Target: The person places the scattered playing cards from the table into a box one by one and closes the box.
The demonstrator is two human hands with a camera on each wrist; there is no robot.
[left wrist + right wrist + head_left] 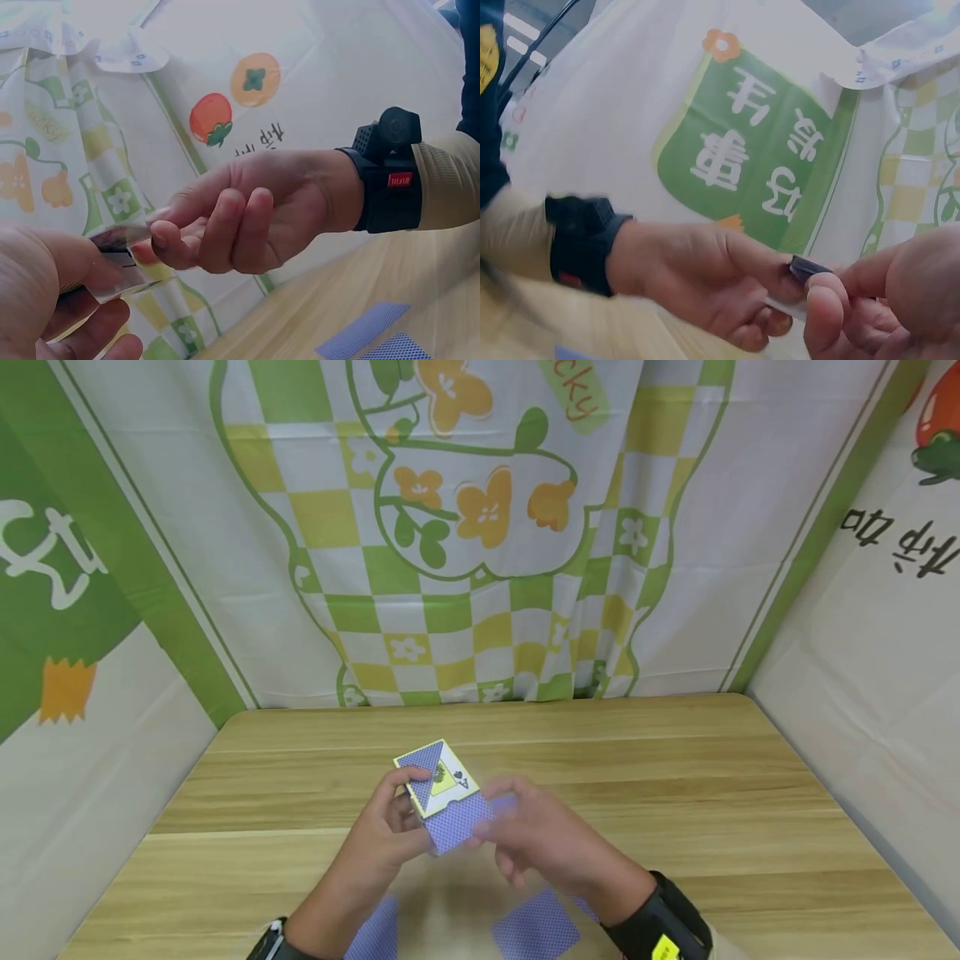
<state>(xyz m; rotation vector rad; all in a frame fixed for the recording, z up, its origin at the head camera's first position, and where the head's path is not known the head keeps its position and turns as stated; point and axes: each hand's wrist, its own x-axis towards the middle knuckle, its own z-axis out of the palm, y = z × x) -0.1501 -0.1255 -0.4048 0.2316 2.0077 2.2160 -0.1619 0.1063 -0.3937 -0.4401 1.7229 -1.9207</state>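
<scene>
My left hand (386, 827) grips a playing card box (456, 787) printed with an ace, its thumb lying over the top face. Blue-backed playing cards (453, 827) stick out of the box's lower end. At that end is my right hand (551, 839), motion-blurred in the head view, with thumb and forefinger pinching a blue-backed playing card (504, 804). The left wrist view shows the right hand's fingertips (159, 229) right at the end of the pack. In the right wrist view the dark box end (808, 267) shows between both hands, mostly hidden by fingers.
Blue-backed cards lie on the wooden table (675, 777) near its front edge: one card (377, 933) at the left, another card (536, 928) at the right, and part of a third card (585, 907) by the right wrist. A patterned curtain (480, 635) hangs behind the table.
</scene>
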